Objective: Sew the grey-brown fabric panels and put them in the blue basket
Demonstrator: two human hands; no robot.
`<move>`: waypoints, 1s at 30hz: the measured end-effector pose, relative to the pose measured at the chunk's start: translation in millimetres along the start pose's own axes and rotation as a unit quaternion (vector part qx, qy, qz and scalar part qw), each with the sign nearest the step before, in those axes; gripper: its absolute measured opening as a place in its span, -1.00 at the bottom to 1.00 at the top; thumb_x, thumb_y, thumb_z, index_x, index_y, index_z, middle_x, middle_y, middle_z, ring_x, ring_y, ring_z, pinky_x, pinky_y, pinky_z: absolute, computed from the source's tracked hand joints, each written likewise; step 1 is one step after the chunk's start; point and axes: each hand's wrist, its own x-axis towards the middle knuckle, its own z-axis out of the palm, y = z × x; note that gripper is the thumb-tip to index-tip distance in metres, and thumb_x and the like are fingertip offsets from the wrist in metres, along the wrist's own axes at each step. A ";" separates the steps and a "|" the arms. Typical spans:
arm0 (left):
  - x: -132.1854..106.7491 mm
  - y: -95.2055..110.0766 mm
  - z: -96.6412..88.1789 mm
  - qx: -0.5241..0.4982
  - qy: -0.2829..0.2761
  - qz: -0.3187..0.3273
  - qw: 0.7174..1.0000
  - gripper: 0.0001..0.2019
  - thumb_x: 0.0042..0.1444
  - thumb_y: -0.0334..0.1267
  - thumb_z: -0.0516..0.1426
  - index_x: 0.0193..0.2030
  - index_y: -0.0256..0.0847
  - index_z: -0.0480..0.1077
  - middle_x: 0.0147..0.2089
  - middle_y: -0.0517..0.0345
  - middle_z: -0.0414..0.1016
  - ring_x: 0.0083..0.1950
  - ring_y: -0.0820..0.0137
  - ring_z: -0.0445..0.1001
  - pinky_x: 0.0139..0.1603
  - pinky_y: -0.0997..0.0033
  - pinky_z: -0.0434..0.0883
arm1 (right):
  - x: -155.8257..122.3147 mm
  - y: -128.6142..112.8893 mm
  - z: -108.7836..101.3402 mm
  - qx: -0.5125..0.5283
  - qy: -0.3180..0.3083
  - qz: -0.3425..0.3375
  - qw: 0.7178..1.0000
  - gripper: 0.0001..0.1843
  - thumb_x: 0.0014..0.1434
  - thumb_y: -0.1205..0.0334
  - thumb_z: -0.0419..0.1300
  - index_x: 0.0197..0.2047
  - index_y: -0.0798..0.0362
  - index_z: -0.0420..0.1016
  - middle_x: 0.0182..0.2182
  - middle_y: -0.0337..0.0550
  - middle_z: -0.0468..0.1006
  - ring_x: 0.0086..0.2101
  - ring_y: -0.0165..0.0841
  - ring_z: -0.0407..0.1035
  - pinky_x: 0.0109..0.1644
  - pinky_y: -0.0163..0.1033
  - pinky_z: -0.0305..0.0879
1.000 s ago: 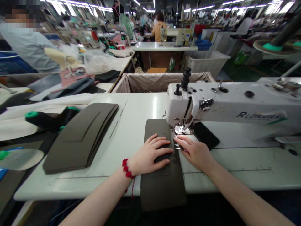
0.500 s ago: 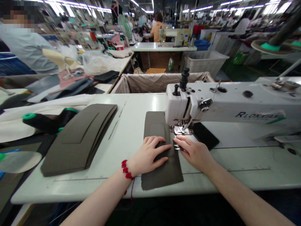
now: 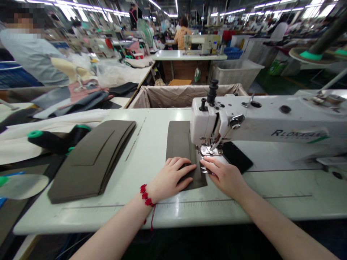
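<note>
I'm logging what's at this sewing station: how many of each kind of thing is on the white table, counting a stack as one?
Sewing machine: 1
Stack of dark olive panels: 1
Single dark olive panel: 1
Flat black rectangular item: 1
Total: 4

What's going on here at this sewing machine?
A person is working at a white industrial sewing machine. Their left hand lies flat on a dark grey panel that reaches the presser foot, and their right hand rests beside the foot. A stack of similar panels lies to the left on the table.
</note>
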 end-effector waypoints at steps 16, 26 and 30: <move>2.0 -3.5 4.5 -0.017 0.031 -0.008 0.999 -0.61 0.32 -0.19 0.02 0.27 0.02 0.23 0.21 0.08 0.32 0.18 0.21 0.28 0.18 0.10 0.26 | 0.2 1.3 0.9 -0.004 0.000 -0.002 1.000 -0.49 0.28 0.27 0.06 0.29 -0.13 0.25 0.25 -0.20 0.31 -0.09 -0.29 0.46 -0.07 -0.19 0.40; 6.1 -6.1 5.5 -0.017 0.044 -0.050 0.998 -0.60 0.32 -0.20 0.02 0.28 0.00 0.22 0.26 0.12 0.29 0.26 0.24 0.25 0.27 0.11 0.22 | 0.3 1.1 0.3 -0.005 -0.002 -0.006 1.000 -0.48 0.27 0.30 0.06 0.29 -0.15 0.25 0.26 -0.23 0.29 -0.05 -0.28 0.44 -0.03 -0.18 0.41; 7.2 -8.5 6.6 -0.018 0.051 -0.050 0.997 -0.56 0.32 -0.17 0.02 0.32 -0.02 0.16 0.34 0.08 0.21 0.35 0.21 0.16 0.34 0.06 0.17 | -0.2 2.2 1.2 -0.004 0.008 -0.009 1.000 -0.48 0.26 0.29 0.07 0.28 -0.15 0.26 0.25 -0.20 0.31 -0.05 -0.28 0.45 -0.06 -0.19 0.42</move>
